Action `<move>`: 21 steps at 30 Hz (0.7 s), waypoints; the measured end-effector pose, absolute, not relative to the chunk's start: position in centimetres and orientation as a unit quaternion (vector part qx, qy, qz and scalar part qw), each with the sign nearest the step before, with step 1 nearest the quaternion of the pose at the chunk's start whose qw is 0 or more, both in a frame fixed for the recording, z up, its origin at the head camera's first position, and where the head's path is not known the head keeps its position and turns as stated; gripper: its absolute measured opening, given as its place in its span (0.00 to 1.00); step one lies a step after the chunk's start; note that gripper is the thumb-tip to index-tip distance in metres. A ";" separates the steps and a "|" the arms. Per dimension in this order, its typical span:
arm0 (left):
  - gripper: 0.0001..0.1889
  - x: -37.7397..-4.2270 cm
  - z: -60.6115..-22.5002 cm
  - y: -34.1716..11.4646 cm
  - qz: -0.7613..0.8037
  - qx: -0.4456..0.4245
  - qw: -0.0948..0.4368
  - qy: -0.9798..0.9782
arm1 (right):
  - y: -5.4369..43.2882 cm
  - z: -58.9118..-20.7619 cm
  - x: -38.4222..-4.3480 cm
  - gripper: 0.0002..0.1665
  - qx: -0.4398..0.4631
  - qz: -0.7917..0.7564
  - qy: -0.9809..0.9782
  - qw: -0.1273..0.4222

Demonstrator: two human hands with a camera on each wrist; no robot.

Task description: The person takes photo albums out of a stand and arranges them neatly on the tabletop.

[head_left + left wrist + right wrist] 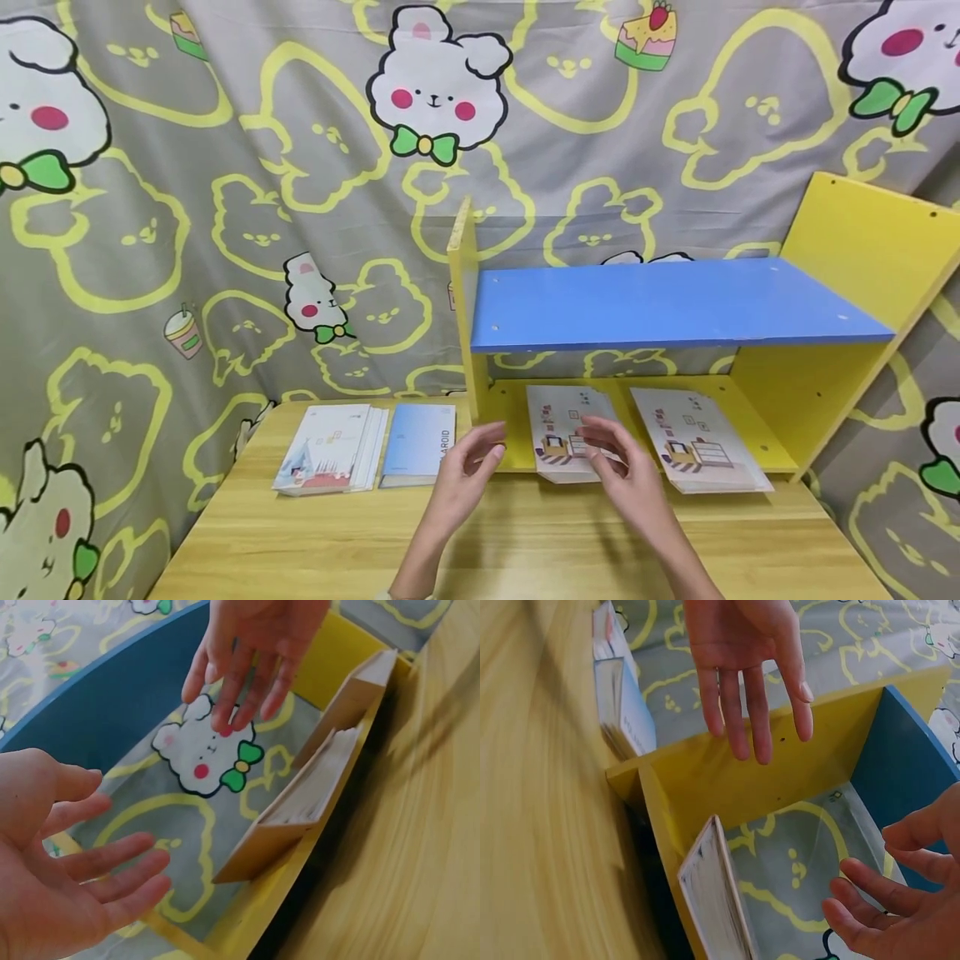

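My left hand is in front of the shelf unit's left side panel, its fingers loosely bent and holding nothing. Facing it, my right hand hovers over a white photo album with a room drawing on its cover, hiding part of its right side. Nothing is in its loosely curved fingers either. That album and a second one like it sit on the yellow bottom board, their near ends reaching past its front edge.
Left of the unit, a white album stack with a tent drawing and a blue album lie on the wooden table. The unit's blue shelf spans above the bottom board. A yellow side panel rises at right. Patterned curtain hangs behind.
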State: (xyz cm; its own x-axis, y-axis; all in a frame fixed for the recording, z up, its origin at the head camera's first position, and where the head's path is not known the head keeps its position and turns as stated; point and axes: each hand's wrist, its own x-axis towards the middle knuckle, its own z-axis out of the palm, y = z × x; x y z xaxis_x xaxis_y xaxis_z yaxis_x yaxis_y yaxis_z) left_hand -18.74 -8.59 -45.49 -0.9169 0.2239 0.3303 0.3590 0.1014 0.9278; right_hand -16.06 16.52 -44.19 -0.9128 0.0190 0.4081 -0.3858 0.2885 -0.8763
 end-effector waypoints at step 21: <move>0.22 -19.2 -46.9 -6.0 -0.632 -0.172 0.019 -0.755 | 19.9 -45.8 -15.2 0.22 0.049 0.512 -0.839 0.177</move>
State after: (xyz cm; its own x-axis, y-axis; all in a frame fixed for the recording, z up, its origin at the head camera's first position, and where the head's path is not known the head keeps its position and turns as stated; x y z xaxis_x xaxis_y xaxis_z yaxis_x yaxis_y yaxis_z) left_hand -19.25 -6.03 -46.92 -0.9399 0.2363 0.2465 0.2843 0.1418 0.9482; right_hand -15.15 19.92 -45.76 -0.9329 0.0989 0.3462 -0.2626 0.4712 -0.8420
